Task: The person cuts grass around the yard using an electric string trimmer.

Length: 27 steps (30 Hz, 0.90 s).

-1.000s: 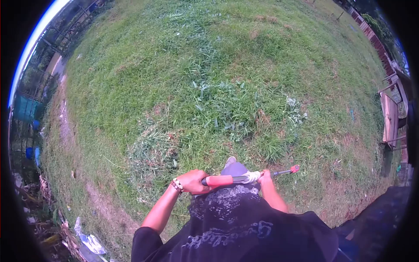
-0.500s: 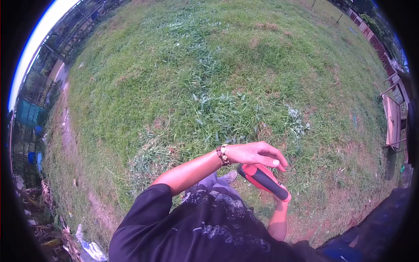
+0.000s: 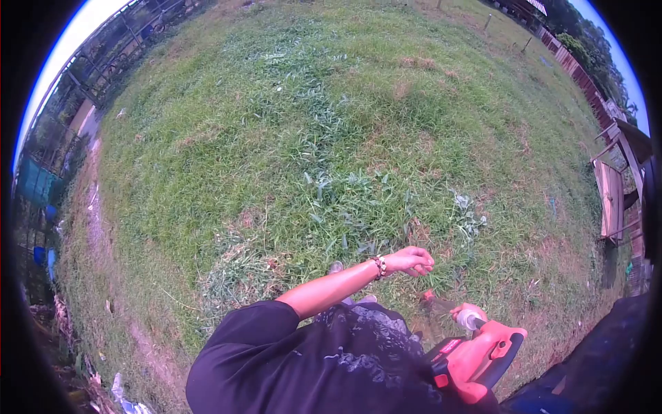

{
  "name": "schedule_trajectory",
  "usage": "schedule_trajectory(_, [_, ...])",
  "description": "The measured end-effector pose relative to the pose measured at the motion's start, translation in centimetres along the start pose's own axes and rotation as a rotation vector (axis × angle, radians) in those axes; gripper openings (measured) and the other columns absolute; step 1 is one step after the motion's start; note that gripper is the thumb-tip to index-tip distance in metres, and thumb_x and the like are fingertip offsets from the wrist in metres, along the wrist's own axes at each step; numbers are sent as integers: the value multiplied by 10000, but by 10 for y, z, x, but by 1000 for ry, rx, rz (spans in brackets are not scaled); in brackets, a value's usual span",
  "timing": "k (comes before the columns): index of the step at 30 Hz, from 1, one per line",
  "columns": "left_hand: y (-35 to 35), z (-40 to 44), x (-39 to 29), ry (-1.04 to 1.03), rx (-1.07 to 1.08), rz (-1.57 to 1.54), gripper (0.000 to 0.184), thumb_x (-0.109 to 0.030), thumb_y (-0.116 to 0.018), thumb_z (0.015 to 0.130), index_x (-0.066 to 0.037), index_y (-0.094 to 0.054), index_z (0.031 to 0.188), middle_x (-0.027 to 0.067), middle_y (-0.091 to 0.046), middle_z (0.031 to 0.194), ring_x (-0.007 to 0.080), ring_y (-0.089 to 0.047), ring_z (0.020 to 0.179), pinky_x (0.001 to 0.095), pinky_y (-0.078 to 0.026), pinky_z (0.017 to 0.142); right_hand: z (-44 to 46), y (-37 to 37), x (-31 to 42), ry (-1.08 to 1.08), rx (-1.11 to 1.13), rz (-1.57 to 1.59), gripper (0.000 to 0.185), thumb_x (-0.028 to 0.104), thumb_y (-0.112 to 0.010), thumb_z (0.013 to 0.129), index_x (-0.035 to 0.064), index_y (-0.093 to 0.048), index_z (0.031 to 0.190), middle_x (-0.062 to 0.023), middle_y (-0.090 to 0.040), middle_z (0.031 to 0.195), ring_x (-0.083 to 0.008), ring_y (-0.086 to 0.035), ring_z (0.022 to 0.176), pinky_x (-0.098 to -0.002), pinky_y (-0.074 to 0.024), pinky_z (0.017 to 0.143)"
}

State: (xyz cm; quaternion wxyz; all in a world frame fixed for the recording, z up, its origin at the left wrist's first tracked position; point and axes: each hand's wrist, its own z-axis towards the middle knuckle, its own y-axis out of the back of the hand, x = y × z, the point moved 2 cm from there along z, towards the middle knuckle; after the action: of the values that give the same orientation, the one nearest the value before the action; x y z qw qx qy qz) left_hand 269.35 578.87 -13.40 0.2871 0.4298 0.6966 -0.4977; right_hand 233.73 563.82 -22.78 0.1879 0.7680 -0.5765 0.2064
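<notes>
Bent loosely together, the fingers of my left hand point(image 3: 409, 261) hold nothing; a beaded bracelet point(image 3: 379, 267) circles that wrist. My right hand point(image 3: 467, 312) grips a red and black power tool point(image 3: 479, 355) at its shaft, beside a white wrapping point(image 3: 472, 319). The tool's thick body is at the lower right, near my dark shirt point(image 3: 276, 359). Its thin end, with a red tip point(image 3: 428, 296), points up and left below my left hand and is blurred. My two hands are apart.
Grass point(image 3: 276, 159) spreads ahead over uneven ground. A heap of cut stalks point(image 3: 241, 272) lies left of centre. Along the left runs a dirt path point(image 3: 96, 228). A wooden structure point(image 3: 610, 200) stands at the right edge, with a rusty fence point(image 3: 576, 72) beyond it.
My left hand has let go of the tool's handle, moved right and closed loosely. The tool has swung round in my right hand, its body now at the lower right.
</notes>
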Motion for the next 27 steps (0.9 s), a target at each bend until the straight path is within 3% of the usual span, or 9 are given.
schedule_trajectory(4, [32,35,51,-72,-15,164,241,-183,-642,899,-65,-599,1105,37,-703,988,118,-666,868,254,-525,716,-47,-40,19,111,-16,-347,214,191,-602,819,3,-658,904,-62,-658,785,-188,-608,700,-354,-489,648])
schedule_trajectory(5, [37,45,61,-245,-44,326,306,-120,-685,828,-24,-580,1099,35,-705,891,134,-674,831,268,-536,714,-57,-56,26,143,-5,-452,217,192,-606,818,1,-660,905,-60,-657,783,-183,-606,698,-350,-486,646])
schedule_trajectory(8, [59,80,101,-255,-168,735,677,-165,-792,646,-92,-516,1260,159,-643,1135,287,-634,1061,400,-516,915,-75,-119,55,254,63,-783,226,195,-617,815,-4,-668,907,-54,-654,775,-168,-597,692,-339,-475,638])
schedule_trajectory(14, [96,58,107,-290,-202,985,845,-190,-773,613,-184,-447,1393,160,-537,1301,345,-514,1236,408,-426,1069,-50,-286,83,334,298,-1353,244,203,-641,809,-16,-682,911,-44,-649,761,-139,-580,681,-315,-453,622])
schedule_trajectory(17, [138,69,135,-639,-486,1017,579,-276,-750,668,-151,-597,1211,167,-611,1194,349,-558,1170,435,-476,989,-47,-336,78,275,528,-1418,251,199,-642,808,-18,-683,928,-32,-632,744,-127,-560,666,-303,-429,599])
schedule_trajectory(20, [173,47,103,-142,-263,1139,338,-407,-710,732,-112,-678,896,169,-677,964,350,-621,1023,465,-512,869,-82,-371,65,286,650,-1225,237,164,-633,820,-12,-689,970,-33,-642,773,-122,-567,679,-284,-440,615])
schedule_trajectory(22, [200,28,112,-131,-382,1008,407,-484,-687,754,-88,-635,680,166,-651,746,354,-641,857,482,-511,769,-110,-374,66,285,645,-1039,242,152,-625,853,-9,-695,1018,-41,-678,846,-120,-601,724,-269,-466,661])
schedule_trajectory(24, [223,6,133,-188,-494,1025,439,-503,-665,773,-80,-621,663,154,-630,703,352,-627,767,478,-503,741,-155,-365,84,512,649,-1055,286,168,-634,870,-26,-690,1073,-47,-679,829,-110,-598,744,-279,-478,700])
schedule_trajectory(27, [247,-19,149,-205,-575,1110,459,-512,-656,777,-81,-597,632,129,-612,656,341,-616,718,468,-499,682,-189,-308,123,464,767,-1131,297,162,-618,894,-26,-661,1119,-65,-697,898,-135,-619,782,-293,-492,736])
